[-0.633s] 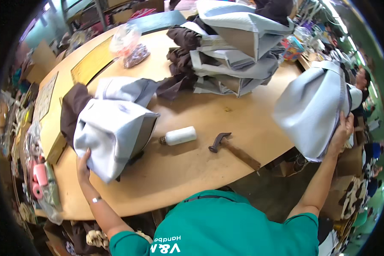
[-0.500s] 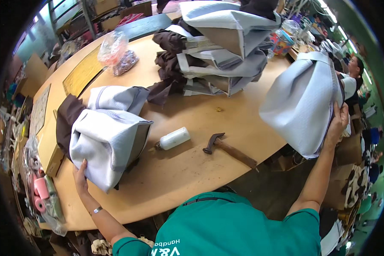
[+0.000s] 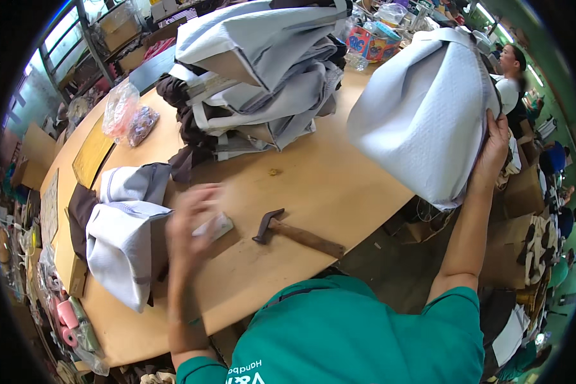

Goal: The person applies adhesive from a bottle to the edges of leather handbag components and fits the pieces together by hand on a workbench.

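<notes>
My right hand (image 3: pixel 493 137) grips the edge of a large pale grey quilted fabric bag piece (image 3: pixel 416 115), raised at the table's right side. My left hand (image 3: pixel 192 211), smeared by motion, is over the table in front of a partly hidden white bottle (image 3: pixel 214 227); its fingers are unclear. A claw hammer (image 3: pixel 301 233) with a wooden handle lies beside it. At left, grey bag pieces with dark brown cloth (image 3: pixel 121 249) rest on the tabletop (image 3: pixel 365 185).
A tall pile of similar bag pieces (image 3: pixel 256 77) stands at the back. Plastic bags (image 3: pixel 125 112), a yellow board (image 3: pixel 93 150) and pink rolls (image 3: pixel 67 313) lie leftward. A co-worker (image 3: pixel 509 83) is at the right; cardboard boxes (image 3: pixel 518 192) line that side.
My left hand has let go of the left bag pieces and moved rightward toward the bottle. My right hand and its bag piece have risen slightly as the view shifted.
</notes>
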A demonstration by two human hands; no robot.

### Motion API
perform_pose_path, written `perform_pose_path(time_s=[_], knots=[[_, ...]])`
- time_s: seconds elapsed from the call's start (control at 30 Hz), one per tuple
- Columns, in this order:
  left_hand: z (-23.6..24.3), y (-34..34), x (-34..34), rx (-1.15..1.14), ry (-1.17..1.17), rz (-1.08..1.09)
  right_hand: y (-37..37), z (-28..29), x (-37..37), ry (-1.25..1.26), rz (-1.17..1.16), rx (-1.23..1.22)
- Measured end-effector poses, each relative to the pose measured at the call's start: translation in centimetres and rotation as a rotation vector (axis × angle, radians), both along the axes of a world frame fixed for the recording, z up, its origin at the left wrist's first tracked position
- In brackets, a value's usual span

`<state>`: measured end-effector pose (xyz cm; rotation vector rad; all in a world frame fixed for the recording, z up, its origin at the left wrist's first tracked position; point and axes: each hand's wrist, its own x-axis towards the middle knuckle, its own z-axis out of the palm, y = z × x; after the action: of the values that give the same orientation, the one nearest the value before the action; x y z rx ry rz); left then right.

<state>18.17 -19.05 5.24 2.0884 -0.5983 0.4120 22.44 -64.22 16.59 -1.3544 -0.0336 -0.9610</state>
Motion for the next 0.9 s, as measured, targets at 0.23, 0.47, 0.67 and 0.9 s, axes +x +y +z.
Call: perform_pose_path(time_s=[0.23, 0.47, 0.67, 0.9], knots=[[-3.5, -20.9, 3.3, -1.112, 1.201, -0.822, 1.3, -2.1, -2.5, -0.058, -0.274, -0.118], [-3.0, -28.4, 4.8, -1.098, 1.121, -0.613, 0.7, -5.0, -4.0, -0.049, -0.195, 0.039], [2.5, -29.6, 9.8, -0.866, 0.558, -0.650, -0.9, -2.8, -1.5, -0.181, -0.219, 0.072], [11.1, -28.1, 14.4, -0.750, 0.394, -0.724, -3.1, 0.8, 3.2, -0.434, -0.177, -0.005]])
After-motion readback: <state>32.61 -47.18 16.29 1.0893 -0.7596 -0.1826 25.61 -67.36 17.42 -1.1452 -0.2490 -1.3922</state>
